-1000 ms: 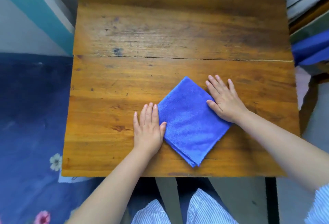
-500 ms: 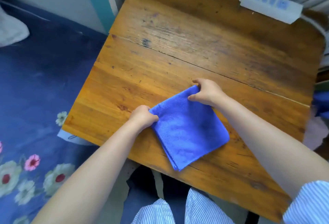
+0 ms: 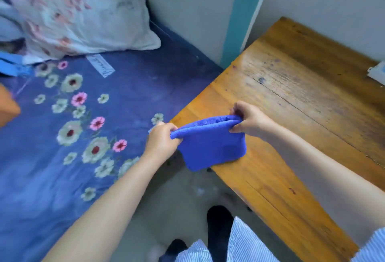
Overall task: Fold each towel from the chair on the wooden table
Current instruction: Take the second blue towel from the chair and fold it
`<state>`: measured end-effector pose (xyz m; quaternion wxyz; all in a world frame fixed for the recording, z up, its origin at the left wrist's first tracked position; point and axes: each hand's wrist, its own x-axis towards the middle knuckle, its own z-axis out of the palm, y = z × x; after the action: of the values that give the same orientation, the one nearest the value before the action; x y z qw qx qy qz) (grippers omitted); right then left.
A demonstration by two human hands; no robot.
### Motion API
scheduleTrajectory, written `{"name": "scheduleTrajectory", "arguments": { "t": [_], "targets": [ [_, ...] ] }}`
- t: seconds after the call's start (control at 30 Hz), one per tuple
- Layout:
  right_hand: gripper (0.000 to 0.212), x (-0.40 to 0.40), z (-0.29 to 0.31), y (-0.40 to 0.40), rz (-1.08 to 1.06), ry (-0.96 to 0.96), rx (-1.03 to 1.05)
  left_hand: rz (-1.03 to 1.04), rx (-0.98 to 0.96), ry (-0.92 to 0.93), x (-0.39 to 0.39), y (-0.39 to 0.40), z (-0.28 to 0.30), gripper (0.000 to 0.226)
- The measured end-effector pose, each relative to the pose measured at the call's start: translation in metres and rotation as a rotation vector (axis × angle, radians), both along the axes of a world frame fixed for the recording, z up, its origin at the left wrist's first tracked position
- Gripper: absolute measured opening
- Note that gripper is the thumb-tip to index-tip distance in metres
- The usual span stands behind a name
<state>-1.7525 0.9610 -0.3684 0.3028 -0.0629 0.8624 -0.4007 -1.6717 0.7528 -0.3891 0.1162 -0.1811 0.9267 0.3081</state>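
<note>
One wooden table (image 3: 308,99) corner adjoins a flowered bedsheet (image 3: 62,136) and pillow (image 3: 79,12).

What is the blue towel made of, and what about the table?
The blue towel looks like soft, fuzzy cloth, maybe microfibre: it droops and bunches where the left hand and right hand pinch it. The table looks like wood with a shiny, worn varnish: you can see grain lines, dark spots, a crack between planks and a glare patch.

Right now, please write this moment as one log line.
blue towel: folded, lifted at table corner | left hand: gripping | right hand: gripping
</note>
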Motion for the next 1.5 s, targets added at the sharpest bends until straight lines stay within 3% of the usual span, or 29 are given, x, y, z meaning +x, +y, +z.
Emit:
{"name": "scheduleTrajectory", "arguments": {
  "t": [0.1, 0.2, 0.3, 0.4, 0.53, 0.77, 1.1, 1.23, 1.5],
  "targets": [
    [0.039, 0.026, 0.025, -0.073, 0.197, 0.136, -0.011, 0.124, -0.084, 0.102, 0.041, -0.063, 0.028, 0.015],
    [0.025, 0.053, 0.043, -0.136, 0.375, 0.341, 0.073, 0.160, -0.164, 0.172, 0.083, -0.120, 0.048, 0.014],
    [0.026, 0.106, 0.064, -0.229, 0.561, 0.455, 0.046, 0.281, -0.241, 0.234, 0.158, -0.204, 0.070, 0.016],
    [0.027, 0.144, 0.082, -0.287, 0.637, 0.540, 0.001, 0.343, -0.293, 0.277, 0.207, -0.257, 0.081, 0.015],
    [0.027, 0.201, 0.104, -0.374, 0.706, 0.598, -0.101, 0.516, -0.266, 0.363, 0.281, -0.335, 0.100, 0.007],
    [0.026, 0.246, 0.136, -0.499, 0.778, 0.633, -0.233, 0.644, -0.166, 0.584, 0.353, -0.434, 0.132, 0.008],
    [0.026, 0.233, 0.127, -0.651, 0.825, 0.622, -0.300, 0.801, -0.109, 0.636, 0.347, -0.554, 0.135, 0.035],
    [0.026, 0.206, 0.112, -0.721, 0.841, 0.599, -0.305, 0.895, -0.034, 0.585, 0.319, -0.619, 0.124, 0.038],
    [0.033, 0.132, 0.094, -0.855, 0.806, 0.629, -0.286, 0.874, -0.046, 0.529, 0.245, -0.751, 0.102, 0.045]
  ]
}}
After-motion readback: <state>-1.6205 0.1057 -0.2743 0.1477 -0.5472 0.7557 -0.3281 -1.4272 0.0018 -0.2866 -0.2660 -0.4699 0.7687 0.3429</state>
